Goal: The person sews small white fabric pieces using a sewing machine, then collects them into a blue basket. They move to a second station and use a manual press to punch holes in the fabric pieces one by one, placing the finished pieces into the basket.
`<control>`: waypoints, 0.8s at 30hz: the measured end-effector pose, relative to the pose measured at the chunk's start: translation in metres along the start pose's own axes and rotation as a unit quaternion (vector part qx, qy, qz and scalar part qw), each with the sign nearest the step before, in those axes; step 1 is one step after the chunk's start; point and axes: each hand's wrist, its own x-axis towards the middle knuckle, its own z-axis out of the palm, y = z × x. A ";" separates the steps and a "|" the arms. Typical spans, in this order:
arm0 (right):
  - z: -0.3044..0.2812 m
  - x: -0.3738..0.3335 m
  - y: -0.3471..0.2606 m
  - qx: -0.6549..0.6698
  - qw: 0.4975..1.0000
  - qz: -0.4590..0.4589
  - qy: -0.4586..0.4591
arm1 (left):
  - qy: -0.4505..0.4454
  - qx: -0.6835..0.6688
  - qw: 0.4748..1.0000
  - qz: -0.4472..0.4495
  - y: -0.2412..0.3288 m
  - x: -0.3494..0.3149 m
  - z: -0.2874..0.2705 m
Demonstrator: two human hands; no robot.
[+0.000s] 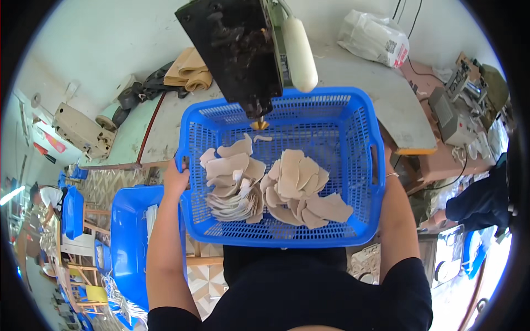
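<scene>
I hold a blue perforated plastic basket [337, 118] in front of my body, tilted slightly away from me. My left hand [175, 176] grips its left rim. My right hand [388, 165] is at the right rim, mostly hidden behind the basket wall. Inside lie two heaps of flat beige cut pieces [276, 185], one on the left and one on the right. The black underside of a machine head [232, 49] with a brass tip [259, 124] hangs over the basket's far edge.
A grey worktable [375, 88] lies beyond the basket, with a white plastic bag [372, 38] on it. A blue plastic chair [130, 243] stands at my left. Folded tan material [189, 70] lies far left. Another person [480, 201] sits at the right by some machines.
</scene>
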 end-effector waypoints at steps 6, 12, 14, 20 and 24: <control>-0.038 -0.152 -0.015 -0.015 0.986 -0.022 0.165 | -0.027 -0.132 0.991 -0.004 -0.029 -0.075 0.002; 0.097 -0.255 -0.058 -0.187 0.884 -0.418 0.098 | 0.016 -0.373 0.926 -0.057 -0.043 -0.090 0.030; 0.141 -0.252 -0.072 -0.351 0.762 -0.536 0.095 | 0.002 -0.320 0.945 -0.066 -0.047 -0.088 0.035; 0.178 -0.214 -0.090 -0.371 0.796 -0.469 -0.097 | 0.128 -0.161 0.979 -0.015 -0.039 -0.112 0.031; 0.156 -0.198 -0.112 -0.267 0.872 -0.405 -0.057 | 0.245 0.006 0.963 0.112 0.010 -0.125 0.025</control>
